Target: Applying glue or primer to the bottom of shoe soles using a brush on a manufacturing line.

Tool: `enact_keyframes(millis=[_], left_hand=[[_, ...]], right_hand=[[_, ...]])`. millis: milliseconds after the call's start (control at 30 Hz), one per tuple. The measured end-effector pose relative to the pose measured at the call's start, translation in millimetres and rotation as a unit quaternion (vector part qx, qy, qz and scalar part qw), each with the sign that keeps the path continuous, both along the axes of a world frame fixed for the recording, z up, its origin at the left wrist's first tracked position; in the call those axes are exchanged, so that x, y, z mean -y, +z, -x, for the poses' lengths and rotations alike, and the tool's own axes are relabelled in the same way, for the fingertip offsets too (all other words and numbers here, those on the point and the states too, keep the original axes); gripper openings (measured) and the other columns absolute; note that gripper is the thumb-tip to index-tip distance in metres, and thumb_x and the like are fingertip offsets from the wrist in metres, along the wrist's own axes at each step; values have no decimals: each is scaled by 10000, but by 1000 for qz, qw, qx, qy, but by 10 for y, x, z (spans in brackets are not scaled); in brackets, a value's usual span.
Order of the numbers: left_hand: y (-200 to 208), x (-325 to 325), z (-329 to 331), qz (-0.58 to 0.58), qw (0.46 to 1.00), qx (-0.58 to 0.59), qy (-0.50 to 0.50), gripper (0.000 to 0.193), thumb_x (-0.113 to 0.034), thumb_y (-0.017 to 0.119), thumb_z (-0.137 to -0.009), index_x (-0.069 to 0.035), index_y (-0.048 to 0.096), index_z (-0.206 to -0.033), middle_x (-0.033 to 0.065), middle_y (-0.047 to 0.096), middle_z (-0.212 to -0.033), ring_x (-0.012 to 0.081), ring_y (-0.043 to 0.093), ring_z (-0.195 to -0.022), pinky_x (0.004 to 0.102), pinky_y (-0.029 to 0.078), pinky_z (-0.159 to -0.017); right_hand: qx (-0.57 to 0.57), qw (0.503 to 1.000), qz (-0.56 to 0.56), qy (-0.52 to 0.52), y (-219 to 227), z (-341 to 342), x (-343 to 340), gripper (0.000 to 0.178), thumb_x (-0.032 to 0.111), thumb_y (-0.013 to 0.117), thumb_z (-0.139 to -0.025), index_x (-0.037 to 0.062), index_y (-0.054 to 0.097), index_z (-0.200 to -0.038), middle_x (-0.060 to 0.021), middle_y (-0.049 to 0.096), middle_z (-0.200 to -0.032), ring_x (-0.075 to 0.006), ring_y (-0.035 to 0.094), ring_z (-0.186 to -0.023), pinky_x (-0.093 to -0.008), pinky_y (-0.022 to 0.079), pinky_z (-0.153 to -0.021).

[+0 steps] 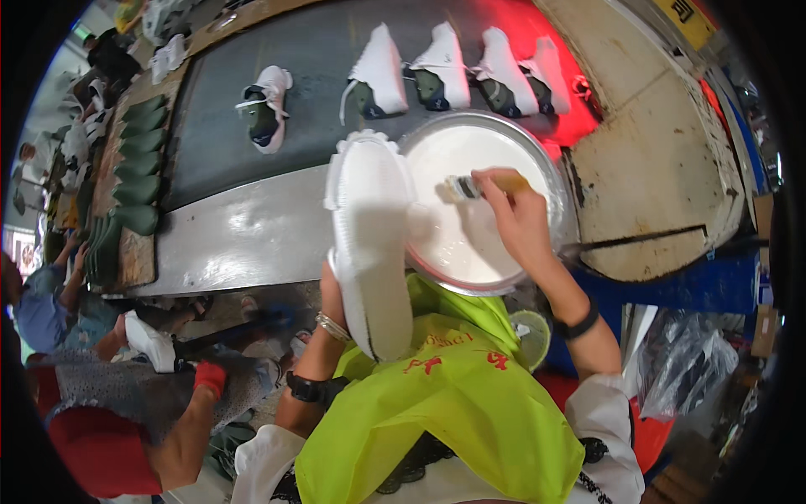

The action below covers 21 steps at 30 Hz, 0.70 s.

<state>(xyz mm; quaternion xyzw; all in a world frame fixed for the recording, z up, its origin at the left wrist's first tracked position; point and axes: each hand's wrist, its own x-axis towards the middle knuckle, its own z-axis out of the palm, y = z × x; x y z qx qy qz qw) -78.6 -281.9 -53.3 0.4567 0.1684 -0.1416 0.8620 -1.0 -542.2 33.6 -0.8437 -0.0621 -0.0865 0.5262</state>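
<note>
Observed at the work line: one person in a yellow-green apron (pixel 441 403), both bare hands occupied. The left hand (pixel 332 290) held a white shoe sole (pixel 370 252) lengthwise in front of the apron, its toe end, with a scalloped rim, pointing away from the body. From where I stood most of the fingers were hidden behind the sole, so how tightly that grip was closed could not be told; whether an upper was attached behind was likewise unclear.

Right hand (pixel 519 220): grip closed, fingers wrapped about the handle of a short brush (pixel 462 187). The bristles pointed left, toward the sole but apart from it, over a round metal basin (pixel 564 189) of white liquid (pixel 470 244). Contact between bristles and liquid could not be determined. The sole overlapped the basin's left rim in my line of sight.

Beyond, on the dark tabletop (pixel 315 50), stood a row of four white shoes (pixel 442 71) with dark green and navy heels, the right end lit red. A similar single shoe (pixel 270 109) sat apart to their left. Green sole-shaped pieces (pixel 139 191) were lined up at the far left. Below these, a co-worker (pixel 101 445) held another white shoe (pixel 149 340).
</note>
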Motion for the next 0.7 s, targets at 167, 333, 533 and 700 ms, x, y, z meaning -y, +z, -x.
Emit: enact_keyframes(millis=[167, 333, 533, 700], left_hand=[[49, 30, -33, 53, 998, 19, 38, 430, -334, 351, -942, 4, 572, -1092, 134, 650, -942, 222, 647, -783, 332, 547, -678], [-5, 44, -19, -9, 999, 29, 44, 423, -328, 357, -938, 4, 588, -1064, 127, 654, -915, 216, 651, -762, 324, 547, -654], [122, 160, -122, 16, 999, 25, 24, 408, -293, 348, -933, 6, 621, -982, 110, 659, -852, 192, 654, -695, 306, 544, -605], [10, 130, -107, -16, 998, 35, -41, 438, -331, 345, -924, 8, 611, -1006, 111, 661, -876, 196, 655, -736, 312, 543, -638]], right_hand=[[-66, 992, 100, -41, -576, -239, 125, 168, 123, 556, -898, -11, 649, -937, -159, 670, -806, -182, 660, -687, -301, 495, -605], [24, 999, 13, -40, -158, -80, 13, 123, 72, 565, -873, 2, 636, -946, -165, 658, -831, -255, 650, -691, -316, 503, -626], [115, 978, 153, 78, -137, -77, 62, 145, 63, 583, -875, 34, 619, -1013, -113, 657, -929, -225, 648, -868, -292, 506, -706], [108, 987, -76, 90, 317, -142, -309, 150, 46, 591, -873, 7, 613, -1016, -122, 661, -995, -200, 659, -857, -279, 507, -730]])
